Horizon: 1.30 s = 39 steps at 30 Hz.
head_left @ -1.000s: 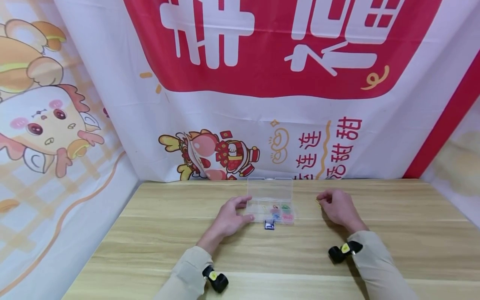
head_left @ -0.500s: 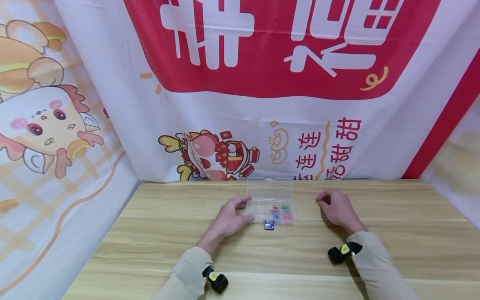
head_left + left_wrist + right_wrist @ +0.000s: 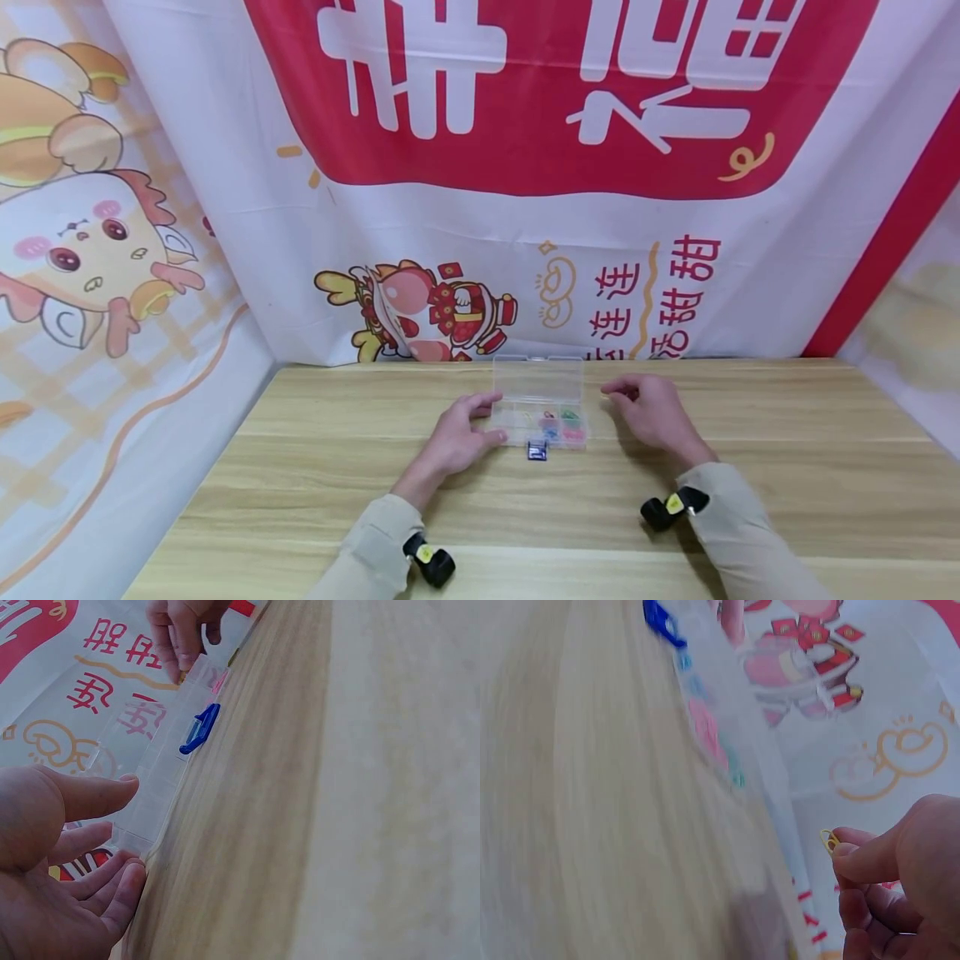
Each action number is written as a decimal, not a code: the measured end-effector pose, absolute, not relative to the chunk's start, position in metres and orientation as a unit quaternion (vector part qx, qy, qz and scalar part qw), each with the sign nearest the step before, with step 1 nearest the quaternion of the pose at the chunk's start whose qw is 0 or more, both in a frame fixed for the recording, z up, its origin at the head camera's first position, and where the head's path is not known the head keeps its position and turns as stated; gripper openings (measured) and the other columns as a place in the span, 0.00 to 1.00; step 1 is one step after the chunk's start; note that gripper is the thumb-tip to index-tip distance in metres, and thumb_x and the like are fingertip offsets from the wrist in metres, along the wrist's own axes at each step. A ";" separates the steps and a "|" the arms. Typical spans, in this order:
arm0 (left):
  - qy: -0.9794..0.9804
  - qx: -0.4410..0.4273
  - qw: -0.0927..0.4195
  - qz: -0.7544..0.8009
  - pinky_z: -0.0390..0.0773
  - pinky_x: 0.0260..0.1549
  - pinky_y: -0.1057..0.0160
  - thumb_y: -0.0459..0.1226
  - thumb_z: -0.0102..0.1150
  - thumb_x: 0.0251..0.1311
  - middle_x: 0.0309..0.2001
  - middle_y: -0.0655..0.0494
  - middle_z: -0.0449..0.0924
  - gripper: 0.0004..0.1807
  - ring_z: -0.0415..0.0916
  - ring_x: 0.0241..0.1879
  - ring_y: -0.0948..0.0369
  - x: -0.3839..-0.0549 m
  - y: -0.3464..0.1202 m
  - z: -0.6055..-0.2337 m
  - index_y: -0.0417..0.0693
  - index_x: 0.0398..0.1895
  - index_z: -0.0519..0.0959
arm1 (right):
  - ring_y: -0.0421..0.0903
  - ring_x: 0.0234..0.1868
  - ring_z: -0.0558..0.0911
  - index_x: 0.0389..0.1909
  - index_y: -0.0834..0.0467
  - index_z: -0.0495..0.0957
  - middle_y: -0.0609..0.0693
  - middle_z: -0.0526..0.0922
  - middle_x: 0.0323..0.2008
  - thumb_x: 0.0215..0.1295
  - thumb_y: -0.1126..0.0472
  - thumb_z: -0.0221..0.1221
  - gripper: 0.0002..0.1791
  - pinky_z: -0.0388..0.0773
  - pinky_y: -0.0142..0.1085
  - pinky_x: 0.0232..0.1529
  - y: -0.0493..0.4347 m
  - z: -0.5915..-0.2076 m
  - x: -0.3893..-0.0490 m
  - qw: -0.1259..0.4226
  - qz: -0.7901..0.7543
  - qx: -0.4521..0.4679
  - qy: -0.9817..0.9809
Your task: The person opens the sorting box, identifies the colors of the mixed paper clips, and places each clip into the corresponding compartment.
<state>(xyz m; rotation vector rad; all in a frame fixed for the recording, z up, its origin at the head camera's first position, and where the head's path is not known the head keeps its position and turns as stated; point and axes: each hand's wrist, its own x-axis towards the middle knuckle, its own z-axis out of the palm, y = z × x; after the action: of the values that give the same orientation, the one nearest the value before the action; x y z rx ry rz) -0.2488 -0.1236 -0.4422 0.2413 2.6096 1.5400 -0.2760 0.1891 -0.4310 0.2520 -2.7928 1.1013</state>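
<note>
A clear plastic compartment box (image 3: 504, 423) stands on the table with its lid (image 3: 538, 380) raised at the back. My left hand (image 3: 459, 435) grips its left end, thumb at the near corner and fingers round the far side. Small coloured pieces lie sorted inside: green ones (image 3: 570, 414), pink ones (image 3: 573, 434), blue ones (image 3: 551, 433) and a few red ones (image 3: 549, 414). Just right of the box, my right hand (image 3: 654, 410) pinches a yellow paper clip (image 3: 828, 838) between thumb and forefinger, raised over the table. The left compartments look mostly bare.
A blue latch (image 3: 537, 451) juts from the box's front edge. The wooden table (image 3: 570, 517) ends at a printed cloth (image 3: 450, 217) hanging behind the box. Each sleeve carries a black wrist camera, one on the left (image 3: 429, 560) and one on the right (image 3: 673, 508).
My right hand has moved left toward the box with the yellow paper clip in its fingertips. My left hand has kept its place on the box.
</note>
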 end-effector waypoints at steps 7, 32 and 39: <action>0.859 0.072 0.049 0.504 0.81 0.65 0.47 0.34 0.73 0.60 0.70 0.43 0.75 0.36 0.75 0.68 0.47 -0.247 -0.124 -0.443 0.51 0.74 0.75 | 0.49 0.47 0.83 0.52 0.58 0.86 0.55 0.89 0.48 0.77 0.65 0.59 0.10 0.85 0.42 0.47 0.162 -0.419 -0.269 0.058 0.394 0.098 -0.912; 0.856 0.089 0.046 0.508 0.83 0.62 0.46 0.34 0.74 0.60 0.69 0.39 0.76 0.36 0.77 0.65 0.45 -0.249 -0.124 -0.442 0.48 0.73 0.75 | 0.41 0.35 0.80 0.42 0.57 0.89 0.48 0.89 0.37 0.70 0.68 0.66 0.06 0.81 0.33 0.37 0.084 -0.431 -0.264 0.075 0.431 0.144 -0.888; 0.857 0.089 0.046 0.506 0.82 0.63 0.46 0.34 0.74 0.60 0.69 0.39 0.76 0.36 0.76 0.67 0.44 -0.248 -0.124 -0.442 0.49 0.73 0.75 | 0.41 0.38 0.81 0.42 0.54 0.89 0.47 0.88 0.39 0.70 0.67 0.66 0.07 0.81 0.35 0.41 0.082 -0.434 -0.264 0.073 0.411 0.129 -0.899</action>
<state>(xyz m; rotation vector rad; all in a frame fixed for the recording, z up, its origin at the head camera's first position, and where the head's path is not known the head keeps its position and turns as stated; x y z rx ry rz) -0.2484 -0.1243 -0.4419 0.2724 2.6161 1.5433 -0.2641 0.0818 -0.4337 0.3862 -2.7010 1.2354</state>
